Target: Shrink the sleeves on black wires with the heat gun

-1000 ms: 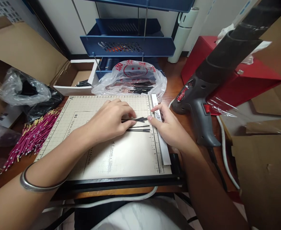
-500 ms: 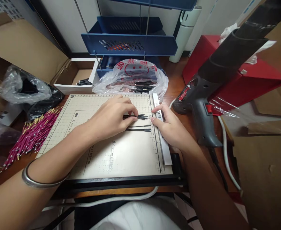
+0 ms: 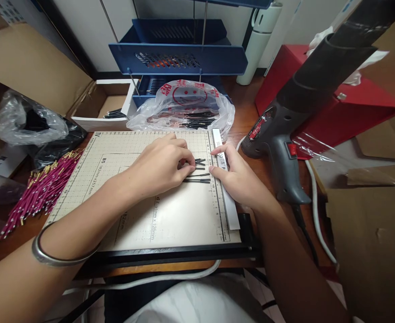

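My left hand (image 3: 165,163) is closed, thumb and index finger pinching a few thin black wires (image 3: 200,161) whose ends poke out to the right. Below the fingertips, more black wires (image 3: 199,181) lie side by side on the cream gridded board of a paper trimmer (image 3: 184,215), ends toward the ruled edge. My right hand (image 3: 236,175) rests across the white strip (image 3: 229,204) on the trimmer's right side. Its thumb and index finger are apart, the thumb tip close to the wire ends; the other fingers are mostly hidden.
Behind the trimmer lie a clear plastic bag (image 3: 184,101) of black wires and a white box (image 3: 99,122). A blue rack (image 3: 180,58) stands further back. Magenta wires (image 3: 49,190) are piled left. A heat gun (image 3: 281,134) and a red box (image 3: 362,101) are right.
My left fingers have shifted slightly on the wires, and one wire now lies separate from the pinched bunch. My right hand stays at the strip. The whole view has shifted slightly.
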A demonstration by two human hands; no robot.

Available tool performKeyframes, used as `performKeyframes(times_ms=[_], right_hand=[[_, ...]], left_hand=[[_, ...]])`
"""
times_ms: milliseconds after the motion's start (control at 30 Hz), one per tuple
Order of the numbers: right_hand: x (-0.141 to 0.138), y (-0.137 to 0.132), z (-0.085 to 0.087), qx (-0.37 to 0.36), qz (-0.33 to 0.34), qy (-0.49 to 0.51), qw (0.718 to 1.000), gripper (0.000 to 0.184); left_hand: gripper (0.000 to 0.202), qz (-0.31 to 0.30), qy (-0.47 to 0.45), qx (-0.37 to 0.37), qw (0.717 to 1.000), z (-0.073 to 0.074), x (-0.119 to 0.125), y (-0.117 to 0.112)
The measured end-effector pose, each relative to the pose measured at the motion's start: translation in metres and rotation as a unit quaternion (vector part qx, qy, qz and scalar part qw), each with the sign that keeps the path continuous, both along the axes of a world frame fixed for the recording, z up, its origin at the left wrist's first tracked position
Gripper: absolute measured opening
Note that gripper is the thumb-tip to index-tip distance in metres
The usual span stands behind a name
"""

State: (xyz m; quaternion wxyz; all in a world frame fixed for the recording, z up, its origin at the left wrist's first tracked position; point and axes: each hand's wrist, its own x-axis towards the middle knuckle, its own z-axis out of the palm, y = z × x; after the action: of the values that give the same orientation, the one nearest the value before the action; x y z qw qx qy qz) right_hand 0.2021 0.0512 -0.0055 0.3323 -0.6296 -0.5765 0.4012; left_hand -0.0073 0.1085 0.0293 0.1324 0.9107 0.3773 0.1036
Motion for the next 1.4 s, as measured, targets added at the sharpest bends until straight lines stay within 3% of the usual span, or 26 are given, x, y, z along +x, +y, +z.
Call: performKeyframes(times_ms=[567,933,1200,1400], right_hand=[[-0.002,0.002,-0.001,-0.016,0.001,0.020,1.000,0.043],[0.000,0.003,-0.003,-0.003,0.006,0.037,0.999,0.042],[0.011,0.006,-0.019,-0.006,0.017,0.073,0.997,0.046],[0.009,0.003,-0.015,-0.025,0.011,0.050,0.998,0.046]], left_hand=[[0.018,-0.029,-0.017,-0.052,0.998,-0.001,0.003,0.000],[0.024,-0.071,-0.010,-0.003,0.997,-0.003,0.002,-0.001],[0.023,-0.020,-0.023,0.005,1.000,0.009,-0.014,-0.008],[0.023,0.013,-0.017,-0.001,1.000,0.014,-0.033,-0.007]])
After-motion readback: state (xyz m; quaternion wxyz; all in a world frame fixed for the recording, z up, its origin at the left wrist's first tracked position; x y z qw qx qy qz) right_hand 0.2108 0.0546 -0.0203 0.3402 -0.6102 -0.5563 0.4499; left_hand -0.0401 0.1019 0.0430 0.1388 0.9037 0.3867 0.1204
